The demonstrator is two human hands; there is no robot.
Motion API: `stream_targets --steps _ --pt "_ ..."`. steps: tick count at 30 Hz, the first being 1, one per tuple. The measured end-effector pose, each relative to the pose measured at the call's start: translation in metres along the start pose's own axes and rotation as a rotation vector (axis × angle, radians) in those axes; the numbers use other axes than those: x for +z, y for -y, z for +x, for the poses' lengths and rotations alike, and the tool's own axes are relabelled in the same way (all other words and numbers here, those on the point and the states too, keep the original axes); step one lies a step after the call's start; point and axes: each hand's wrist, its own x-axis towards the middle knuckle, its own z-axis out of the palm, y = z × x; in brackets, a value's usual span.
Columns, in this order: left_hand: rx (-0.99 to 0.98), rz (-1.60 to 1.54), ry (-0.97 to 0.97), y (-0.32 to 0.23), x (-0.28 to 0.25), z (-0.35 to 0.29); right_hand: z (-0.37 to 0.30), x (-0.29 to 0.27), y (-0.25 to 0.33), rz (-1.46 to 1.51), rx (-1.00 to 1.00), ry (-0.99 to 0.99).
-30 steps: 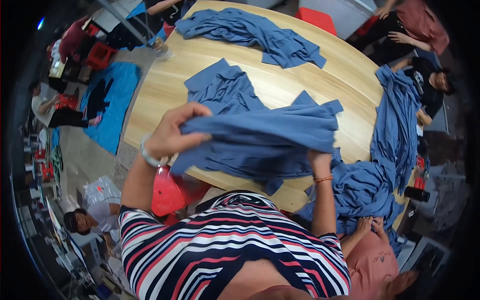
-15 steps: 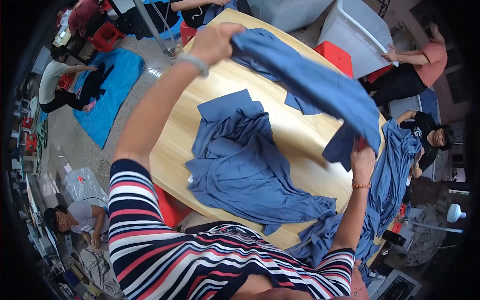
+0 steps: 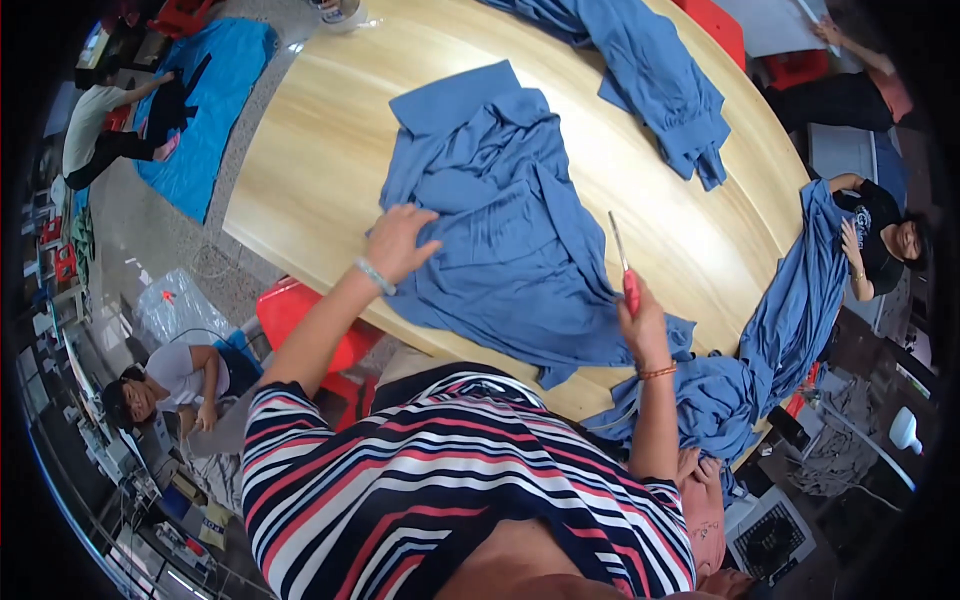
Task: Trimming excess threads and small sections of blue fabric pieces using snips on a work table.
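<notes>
A blue garment (image 3: 490, 240) lies rumpled on the wooden table in front of me, with a flat panel at its far end. My left hand (image 3: 397, 245) rests at its left edge, fingers apart, and grips nothing. On the garment's right side, my right hand (image 3: 645, 325) is closed round a red-handled tool (image 3: 631, 290) with a thin metal blade. The blade points away from me; its exact kind I cannot make out. Another blue garment (image 3: 660, 90) lies bunched along the far edge of the table.
More blue garments (image 3: 715, 405) are heaped at the table's right edge, where a co-worker (image 3: 868, 240) in black handles the cloth. A container (image 3: 337, 12) stands at the far left of the pale wooden table (image 3: 310, 140). Red stools (image 3: 310, 325) stand around it.
Both hands have let go of the long blue piece, which now lies on the far side. They have come back to the nearer garment. My view has shifted too.
</notes>
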Motion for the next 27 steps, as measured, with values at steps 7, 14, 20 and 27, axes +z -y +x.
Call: stream_targets --steps 7,14,20,27 --pt "-0.199 0.172 -0.076 0.021 0.046 -0.053 -0.074 0.040 -0.010 -0.197 -0.127 -0.044" --pt "-0.487 0.023 -0.660 0.037 0.063 -0.061 -0.103 0.063 -0.014 -0.266 -0.220 0.102" --pt "-0.615 -0.176 -0.243 0.048 0.051 -0.052 -0.099 0.070 -0.040 -0.194 -0.299 -0.009" --pt "-0.225 0.099 -0.192 0.032 0.062 -0.048 -0.117 0.016 -0.047 -0.066 -0.088 -0.025"
